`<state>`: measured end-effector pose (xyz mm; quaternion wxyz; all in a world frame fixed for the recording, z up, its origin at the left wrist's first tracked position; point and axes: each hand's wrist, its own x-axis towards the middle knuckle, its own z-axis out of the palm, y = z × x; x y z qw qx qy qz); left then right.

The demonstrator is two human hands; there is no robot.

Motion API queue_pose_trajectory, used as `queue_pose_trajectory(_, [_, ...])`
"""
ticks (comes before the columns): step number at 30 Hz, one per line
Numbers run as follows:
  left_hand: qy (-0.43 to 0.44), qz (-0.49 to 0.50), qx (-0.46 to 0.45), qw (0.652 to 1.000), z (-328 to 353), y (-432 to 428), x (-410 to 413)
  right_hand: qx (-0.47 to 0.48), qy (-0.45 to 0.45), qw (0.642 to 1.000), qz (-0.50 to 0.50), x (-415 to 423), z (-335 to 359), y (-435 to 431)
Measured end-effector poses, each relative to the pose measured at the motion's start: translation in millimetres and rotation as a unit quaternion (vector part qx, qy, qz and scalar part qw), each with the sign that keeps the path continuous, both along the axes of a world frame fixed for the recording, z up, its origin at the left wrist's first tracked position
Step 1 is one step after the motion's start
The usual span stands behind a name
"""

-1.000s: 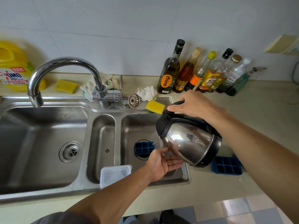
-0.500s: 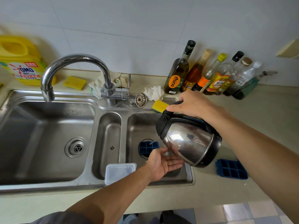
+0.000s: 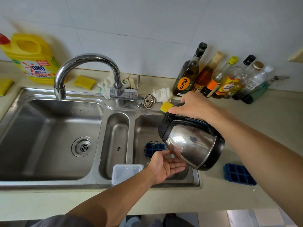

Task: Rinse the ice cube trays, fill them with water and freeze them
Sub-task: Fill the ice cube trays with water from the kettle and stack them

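Note:
My right hand (image 3: 195,105) grips the black handle of a steel kettle (image 3: 190,145), which is tipped to the left over the right sink basin (image 3: 147,126). Under its spout a blue ice cube tray (image 3: 153,149) lies in the basin, partly hidden by the kettle. With straight fingers, palm up, my left hand (image 3: 164,166) supports the kettle's underside. A second blue ice cube tray (image 3: 239,175) lies on the counter to the right of the sink. A clear plastic lid (image 3: 126,172) leans at the front of the narrow middle basin.
A chrome tap (image 3: 88,63) arches over the big left basin (image 3: 49,136). Several bottles (image 3: 218,77) stand against the wall at the back right. A yellow detergent jug (image 3: 32,58), sponges, cloths and a sink strainer (image 3: 148,101) sit behind the sink.
The camera has shifted left, so the whole scene sits further right in the frame. Both hands and the tipped kettle keep the same pose over the tray.

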<state>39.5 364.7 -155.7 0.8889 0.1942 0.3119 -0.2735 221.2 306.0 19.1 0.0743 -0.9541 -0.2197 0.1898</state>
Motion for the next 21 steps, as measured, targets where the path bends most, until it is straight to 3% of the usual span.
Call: queue_pose_trajectory(21, [-0.002,0.003,-0.005,1.000,0.5,4.3,-3.5,-0.006,-0.008,1.000,0.019,-5.4,5.1,12.3])
